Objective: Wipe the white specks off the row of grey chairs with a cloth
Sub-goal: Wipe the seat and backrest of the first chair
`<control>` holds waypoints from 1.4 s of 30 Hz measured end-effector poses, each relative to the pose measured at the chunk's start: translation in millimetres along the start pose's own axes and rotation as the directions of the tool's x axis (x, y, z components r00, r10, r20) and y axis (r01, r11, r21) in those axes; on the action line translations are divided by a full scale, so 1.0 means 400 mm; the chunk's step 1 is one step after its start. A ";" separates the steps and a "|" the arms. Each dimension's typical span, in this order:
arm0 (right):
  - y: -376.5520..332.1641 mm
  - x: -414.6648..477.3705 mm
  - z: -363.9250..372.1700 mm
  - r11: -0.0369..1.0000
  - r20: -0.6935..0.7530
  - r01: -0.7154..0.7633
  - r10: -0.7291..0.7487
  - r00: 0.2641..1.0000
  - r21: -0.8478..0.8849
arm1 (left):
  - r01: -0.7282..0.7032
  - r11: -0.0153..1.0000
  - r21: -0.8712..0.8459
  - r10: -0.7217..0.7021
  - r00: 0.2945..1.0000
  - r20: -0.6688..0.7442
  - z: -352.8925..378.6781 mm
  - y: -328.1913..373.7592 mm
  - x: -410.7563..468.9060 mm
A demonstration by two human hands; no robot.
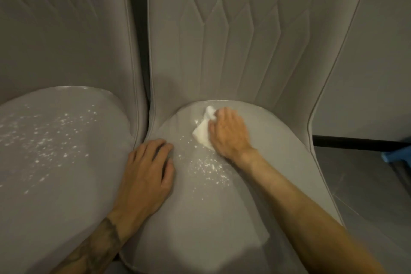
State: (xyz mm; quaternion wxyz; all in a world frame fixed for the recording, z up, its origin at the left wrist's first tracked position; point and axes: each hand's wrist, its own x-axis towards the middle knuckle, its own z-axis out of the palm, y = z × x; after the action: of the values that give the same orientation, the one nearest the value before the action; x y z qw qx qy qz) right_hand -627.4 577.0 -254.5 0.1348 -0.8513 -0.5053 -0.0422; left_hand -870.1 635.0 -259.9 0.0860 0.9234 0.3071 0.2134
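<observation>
Two grey padded chairs stand side by side. My right hand [230, 132] presses a white cloth [203, 132] flat onto the back part of the right chair's seat [200, 207]. White specks [208, 165] lie on that seat just in front of the cloth. My left hand [148, 174] rests palm down with fingers spread on the left edge of the same seat, holding nothing. The left chair's seat [66, 184] carries a wide scatter of white specks [49, 140].
Quilted grey backrests [244, 40] rise behind both seats, with a dark gap [139, 29] between the chairs. To the right are a pale wall panel [373, 73], grey floor [378, 196] and a blue object [398, 154] at the frame edge.
</observation>
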 end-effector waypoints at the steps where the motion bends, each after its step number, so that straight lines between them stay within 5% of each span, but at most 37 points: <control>1: 0.002 -0.008 0.001 0.997 -0.006 0.076 -0.076 0.997 0.002 | 0.000 1.000 0.002 0.000 1.000 0.001 0.002 -0.001 0.000; 8: 0.077 0.066 -0.031 0.967 -0.016 -0.220 0.219 0.976 -0.131 | 0.015 1.000 -0.023 -0.015 1.000 0.007 0.002 -0.001 0.001; 14: -0.108 -0.014 0.007 0.976 0.050 0.213 -0.214 0.976 0.037 | 0.023 1.000 -0.018 -0.022 0.999 0.033 -0.015 -0.001 0.000; 20: -0.053 0.075 -0.012 0.988 0.063 -0.133 0.138 0.989 -0.072 | 0.011 0.988 0.156 -0.022 0.998 0.066 -0.064 -0.039 -0.057; 25: -0.235 -0.037 0.021 0.954 0.041 0.273 -0.280 0.959 0.126 | 0.073 0.966 0.247 -0.112 0.983 0.148 -0.102 -0.062 -0.080; 31: -0.120 0.051 -0.009 0.999 0.061 0.002 0.001 0.998 -0.054 | 0.100 0.981 0.165 -0.126 0.979 0.160 -0.109 -0.079 -0.088; 37: -0.235 -0.086 -0.001 0.912 0.065 0.392 -0.402 0.914 0.122 | 0.123 0.979 0.160 -0.141 0.984 0.107 -0.095 -0.079 -0.093; 42: -0.123 0.017 -0.019 0.999 0.057 0.022 -0.020 0.998 -0.028 | 0.142 0.980 0.142 -0.155 0.984 0.084 -0.095 -0.074 -0.095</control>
State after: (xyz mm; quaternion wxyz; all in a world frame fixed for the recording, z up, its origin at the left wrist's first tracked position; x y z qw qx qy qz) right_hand -666.3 602.9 -236.7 0.1078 -0.8486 -0.5172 -0.0269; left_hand -930.3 636.5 -247.5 0.0531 0.9107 0.3845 0.1409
